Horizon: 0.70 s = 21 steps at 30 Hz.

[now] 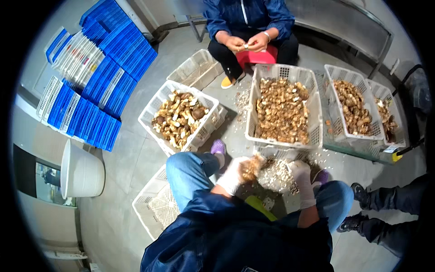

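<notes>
Mushroom [250,169], blurred, in curled left hand [233,176], right hand [300,172] apart, its grip unclear

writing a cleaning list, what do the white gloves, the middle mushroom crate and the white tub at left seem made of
White gloves: likely thin latex or similar rubber, matte, judging by the close fit; exact type unclear.
Mushroom crate: probably moulded plastic, off-white, given its regular grid holes.
White tub: seems plastic, smooth with a soft sheen and even wall.
</notes>
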Motion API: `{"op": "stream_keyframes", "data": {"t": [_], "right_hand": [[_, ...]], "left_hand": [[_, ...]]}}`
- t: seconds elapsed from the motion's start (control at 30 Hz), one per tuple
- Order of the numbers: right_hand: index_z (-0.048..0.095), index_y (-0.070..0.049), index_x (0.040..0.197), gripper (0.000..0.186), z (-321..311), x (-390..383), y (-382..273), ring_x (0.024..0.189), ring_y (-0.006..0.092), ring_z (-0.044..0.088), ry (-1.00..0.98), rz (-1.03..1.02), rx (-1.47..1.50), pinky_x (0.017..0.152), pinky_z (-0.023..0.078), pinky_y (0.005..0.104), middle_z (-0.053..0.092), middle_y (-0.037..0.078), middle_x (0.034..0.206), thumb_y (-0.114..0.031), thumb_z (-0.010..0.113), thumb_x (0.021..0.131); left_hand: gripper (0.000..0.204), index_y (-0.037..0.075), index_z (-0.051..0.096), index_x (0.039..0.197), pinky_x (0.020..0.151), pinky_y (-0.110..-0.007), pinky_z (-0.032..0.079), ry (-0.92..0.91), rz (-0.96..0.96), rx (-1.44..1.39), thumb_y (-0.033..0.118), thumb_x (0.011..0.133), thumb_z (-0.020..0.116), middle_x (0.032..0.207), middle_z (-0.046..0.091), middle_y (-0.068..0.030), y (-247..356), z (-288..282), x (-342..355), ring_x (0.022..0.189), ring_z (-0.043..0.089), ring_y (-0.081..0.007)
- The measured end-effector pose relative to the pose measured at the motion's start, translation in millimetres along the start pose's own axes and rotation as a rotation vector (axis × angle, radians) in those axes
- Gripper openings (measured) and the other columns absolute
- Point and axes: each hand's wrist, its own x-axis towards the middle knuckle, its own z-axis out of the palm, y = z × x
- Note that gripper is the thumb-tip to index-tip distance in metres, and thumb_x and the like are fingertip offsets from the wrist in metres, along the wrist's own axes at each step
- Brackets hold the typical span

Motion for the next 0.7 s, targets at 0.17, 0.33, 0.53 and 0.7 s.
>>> {"op": "stream_keyframes", "data": {"t": [0.17, 0.33, 0.53, 0.7], "right_hand": [[0.061, 0.001, 0.082, 0.012, 24, 4, -33, 0.058, 0.0079, 0.048, 0.030, 0.259, 0.507, 0.052, 0.039, 0.0247, 0.055, 0.000, 0.067, -0.010, 0.054, 0.081], [0.060, 0.002, 0.086, 0.010, 39, 1, -6, 0.064, 0.0117, 0.056, -0.023, 0.409, 0.823, 0.058, 0.045, 0.0262, 0.060, 0.003, 0.076, -0.006, 0.056, 0.081], [0.050, -0.005, 0.055, 0.034, 3, -2, -61, 0.051, 0.0088, 0.039, -0.027, 0.270, 0.422, 0.048, 0.029, 0.0251, 0.044, -0.001, 0.053, -0.029, 0.058, 0.079], [0.051, -0.005, 0.057, 0.033, -28, -13, -99, 0.048, 0.0087, 0.040, -0.053, 0.474, 0.692, 0.047, 0.029, 0.0231, 0.045, 0.000, 0.052, -0.025, 0.055, 0.083]], "left_hand": [[0.030, -0.003, 0.053, 0.100, 0.070, -0.039, 0.051, 0.301, 0.880, 0.323, 0.022, 0.089, 0.040, 0.091, 0.061, -0.0120, 141, -17, -39, 0.080, 0.058, -0.0242], [0.042, 0.001, 0.054, 0.105, 0.068, -0.036, 0.051, 0.408, 0.977, -0.029, 0.037, 0.091, 0.039, 0.096, 0.061, -0.0095, 211, -15, -29, 0.082, 0.058, -0.0227], [0.035, 0.003, 0.058, 0.099, 0.066, -0.023, 0.044, 0.164, 0.135, 1.012, 0.035, 0.088, 0.051, 0.086, 0.062, -0.0043, 7, 27, 28, 0.068, 0.055, -0.0126], [0.019, 0.009, 0.061, 0.089, 0.050, -0.017, 0.035, -0.009, 0.143, 1.037, 0.025, 0.089, 0.052, 0.070, 0.058, 0.0031, -57, 44, 33, 0.058, 0.049, -0.0044]]}}
